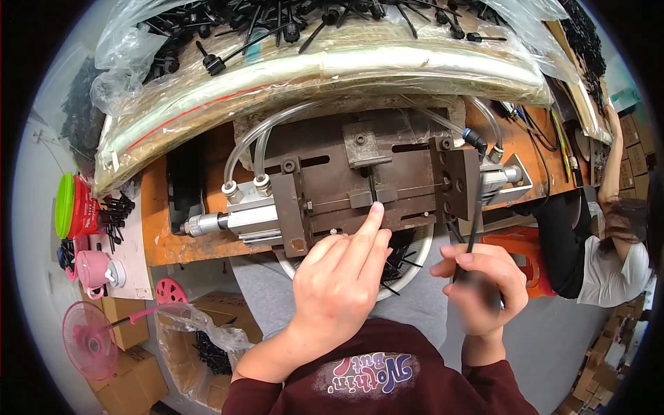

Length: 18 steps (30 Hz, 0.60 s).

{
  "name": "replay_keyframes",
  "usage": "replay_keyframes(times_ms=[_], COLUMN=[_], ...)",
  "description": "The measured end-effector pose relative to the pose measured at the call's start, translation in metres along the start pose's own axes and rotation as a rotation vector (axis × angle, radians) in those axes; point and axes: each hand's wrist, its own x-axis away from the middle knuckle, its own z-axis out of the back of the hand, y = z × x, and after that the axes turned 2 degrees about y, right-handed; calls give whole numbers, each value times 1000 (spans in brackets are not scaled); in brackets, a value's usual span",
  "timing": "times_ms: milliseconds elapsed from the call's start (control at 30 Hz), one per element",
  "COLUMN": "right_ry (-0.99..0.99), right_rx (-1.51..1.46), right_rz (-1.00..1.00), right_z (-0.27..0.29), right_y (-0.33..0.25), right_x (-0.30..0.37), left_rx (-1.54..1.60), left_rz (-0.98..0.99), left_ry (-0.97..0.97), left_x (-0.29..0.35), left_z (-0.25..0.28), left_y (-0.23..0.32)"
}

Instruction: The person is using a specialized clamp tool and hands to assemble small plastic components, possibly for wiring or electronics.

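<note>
Our hands are apart. The left hand [339, 287], nearer, is unclenched, its extended index finger seeming to touch the near end of the slim black rod [373, 184]. That rod sits in the metal fixture [408, 151] at one o'clock from it, long axis twelve to six. Our right hand [492, 273], at four o'clock from the rod, grips a dark stemmed piece [476, 225].

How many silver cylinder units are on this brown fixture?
2: a left unit at the fixture's left end, and a right unit at its right end, partly hidden by the dark block.
</note>
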Motion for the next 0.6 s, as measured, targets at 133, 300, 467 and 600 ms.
replay_keyframes(times_ms=[133,300,467,600], right_ry=[11,187,66,40], right_rx=[103,-132,-78,6], right_rz=[3,-177,-78,20], right_z=[2,-11,-8,-6], right_y=[-1,-2,5,4], right_x=[3,10,6,3], left_rx=[-12,8,-11,3], left_rz=[-23,26,53,41], left_ry=[-36,-67,-102,-95], left_x=[-2,-3,-6,-7], left_z=[2,4,8,9], left_y=[-2,1,3,2])
